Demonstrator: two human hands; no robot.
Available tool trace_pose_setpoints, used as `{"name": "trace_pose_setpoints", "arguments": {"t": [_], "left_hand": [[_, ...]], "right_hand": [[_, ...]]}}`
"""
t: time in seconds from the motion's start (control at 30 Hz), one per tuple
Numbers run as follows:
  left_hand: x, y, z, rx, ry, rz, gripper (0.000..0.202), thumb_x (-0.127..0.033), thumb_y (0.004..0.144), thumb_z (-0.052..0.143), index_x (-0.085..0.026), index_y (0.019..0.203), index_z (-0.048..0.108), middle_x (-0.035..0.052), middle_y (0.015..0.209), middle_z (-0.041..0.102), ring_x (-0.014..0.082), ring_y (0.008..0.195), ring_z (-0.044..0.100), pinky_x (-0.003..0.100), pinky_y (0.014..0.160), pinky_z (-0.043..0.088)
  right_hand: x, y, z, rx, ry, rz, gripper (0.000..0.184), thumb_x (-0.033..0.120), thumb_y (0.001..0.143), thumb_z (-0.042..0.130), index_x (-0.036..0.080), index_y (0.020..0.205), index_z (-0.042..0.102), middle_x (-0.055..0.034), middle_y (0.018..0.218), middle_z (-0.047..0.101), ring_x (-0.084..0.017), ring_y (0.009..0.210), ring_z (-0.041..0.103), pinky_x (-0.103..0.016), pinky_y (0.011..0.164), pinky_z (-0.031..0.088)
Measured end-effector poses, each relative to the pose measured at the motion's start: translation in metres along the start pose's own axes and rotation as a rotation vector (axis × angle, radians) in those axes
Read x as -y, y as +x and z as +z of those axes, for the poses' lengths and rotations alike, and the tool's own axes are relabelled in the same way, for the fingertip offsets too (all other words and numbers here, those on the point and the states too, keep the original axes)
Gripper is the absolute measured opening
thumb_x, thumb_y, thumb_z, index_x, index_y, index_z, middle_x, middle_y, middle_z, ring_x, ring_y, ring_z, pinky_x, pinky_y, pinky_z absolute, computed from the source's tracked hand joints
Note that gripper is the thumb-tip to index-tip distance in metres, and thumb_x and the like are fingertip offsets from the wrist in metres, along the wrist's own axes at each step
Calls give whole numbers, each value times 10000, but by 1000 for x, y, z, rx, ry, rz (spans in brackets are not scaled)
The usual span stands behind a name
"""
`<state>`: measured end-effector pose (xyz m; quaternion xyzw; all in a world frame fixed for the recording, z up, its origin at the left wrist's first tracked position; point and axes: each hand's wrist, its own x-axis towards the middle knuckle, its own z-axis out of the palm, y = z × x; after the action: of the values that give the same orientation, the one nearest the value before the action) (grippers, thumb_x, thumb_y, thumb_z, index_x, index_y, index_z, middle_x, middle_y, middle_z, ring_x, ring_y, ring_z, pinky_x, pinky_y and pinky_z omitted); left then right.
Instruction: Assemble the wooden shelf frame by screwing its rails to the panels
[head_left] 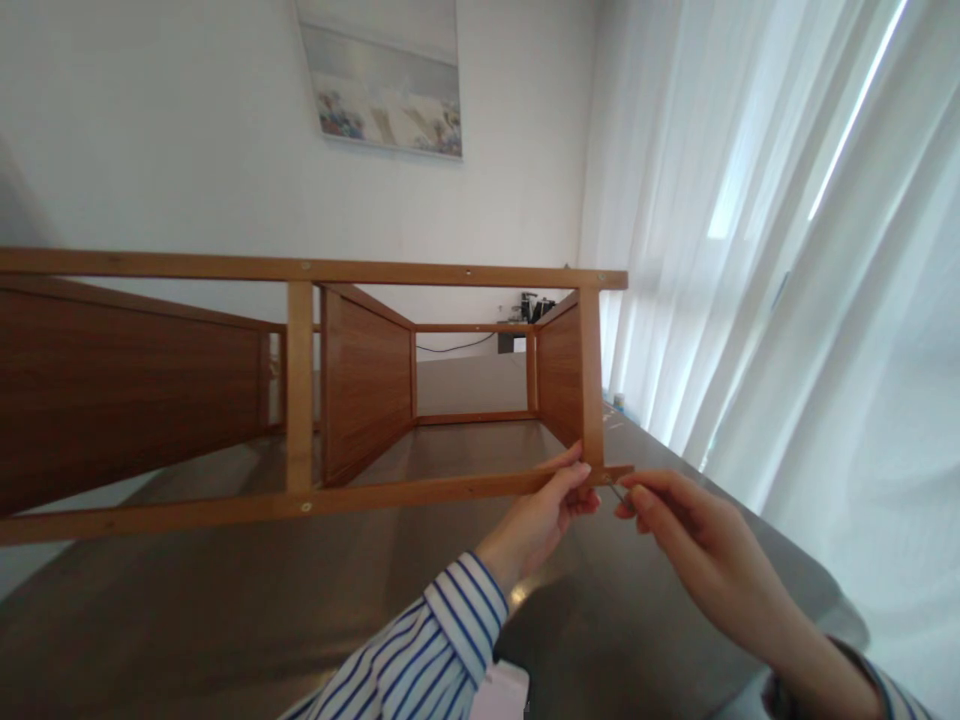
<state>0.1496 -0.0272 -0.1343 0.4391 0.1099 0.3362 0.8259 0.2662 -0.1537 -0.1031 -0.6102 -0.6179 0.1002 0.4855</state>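
Note:
A wooden shelf rack (300, 385) lies on its side across the grey table, its open side frame facing me. My left hand (541, 515) is closed around the lower rail close to its right end, thumb on top and fingers curled under. Just beyond it, my right hand (701, 545) pinches a thin metal hex key (619, 492). The key's tip meets the rail at the corner joint, where the short end crosspiece (592, 380) joins; the rest is hidden by my fingers. Round metal fasteners, such as the bolt (306, 507), show along the rails.
Under the rack is a grey table (637, 640) with a rounded right corner. A pale pink flat object (504, 690) lies by my left sleeve. White curtains (787, 300) hang on the right; a picture (386, 90) hangs on the wall. Small dark items (534, 305) stand behind the rack.

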Motion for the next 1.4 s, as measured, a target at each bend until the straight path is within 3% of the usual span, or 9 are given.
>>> {"name": "trace_pose_setpoints", "arguments": {"t": [0.13, 0.23, 0.37, 0.5, 0.63, 0.77, 1.0, 1.23, 1.4], "left_hand": [[2, 1, -2, 20, 2, 7, 244, -286, 746, 679, -171, 962, 686, 37, 883, 654, 101, 695, 532, 253, 696, 405], [4, 2, -5, 34, 1, 10, 279, -281, 766, 659, -163, 1019, 673, 54, 919, 659, 106, 712, 546, 254, 698, 407], [4, 3, -5, -11, -23, -6, 278, -253, 744, 680, -165, 1008, 676, 51, 905, 664, 101, 701, 555, 248, 682, 413], [3, 2, -3, -17, -22, -6, 258, -242, 749, 678, -159, 993, 679, 30, 833, 655, 90, 668, 552, 240, 665, 420], [2, 1, -3, -21, -22, -5, 251, -238, 742, 682, -155, 978, 681, 25, 801, 649, 87, 655, 549, 238, 655, 421], [3, 1, -3, -28, -26, -11, 268, -239, 728, 694, -162, 984, 683, 26, 819, 653, 87, 665, 548, 241, 667, 423], [6, 3, -5, -33, -43, -10, 249, -243, 731, 694, -180, 972, 687, 25, 859, 662, 90, 680, 558, 248, 681, 421], [4, 2, -5, -5, -35, -14, 252, -253, 751, 679, -168, 988, 680, 32, 849, 661, 89, 690, 556, 242, 687, 422], [2, 0, -2, -29, -43, -9, 237, -234, 731, 693, -159, 956, 685, 28, 848, 657, 83, 663, 543, 237, 670, 420]], "right_hand": [[-7, -2, 4, -51, 148, 20, 249, 375, 923, 464, 218, 1097, 549, -31, 874, 675, -113, 668, 597, -225, 582, 498], [-11, -3, 4, -65, 90, -51, 205, 328, 931, 457, 224, 1086, 540, -22, 847, 670, -110, 649, 601, -222, 568, 501], [-14, -1, -5, -55, -231, -330, 175, 215, 917, 478, 226, 1076, 551, -18, 851, 664, -120, 727, 619, -230, 626, 504], [-12, 2, -19, 1, -529, -666, 254, 133, 884, 509, 182, 1129, 558, -73, 994, 673, -168, 877, 619, -292, 748, 511], [-6, 0, -29, -25, -794, -806, 239, 124, 847, 557, 169, 1075, 610, -91, 989, 677, -207, 860, 616, -342, 738, 506], [1, -3, -29, -15, -843, -760, 188, 139, 861, 533, 156, 1024, 624, -94, 906, 664, -203, 791, 602, -348, 691, 498], [4, -3, -24, 61, -702, -579, 297, 196, 916, 460, 179, 1205, 528, -57, 893, 643, -171, 797, 601, -320, 711, 502], [0, -7, -13, -13, -479, -328, 187, 289, 907, 517, 238, 1075, 583, -5, 869, 667, -121, 749, 631, -225, 665, 500], [-2, -4, -8, -41, -480, -302, 174, 377, 888, 540, 228, 928, 620, 16, 717, 628, -112, 626, 595, -219, 563, 464]]}}
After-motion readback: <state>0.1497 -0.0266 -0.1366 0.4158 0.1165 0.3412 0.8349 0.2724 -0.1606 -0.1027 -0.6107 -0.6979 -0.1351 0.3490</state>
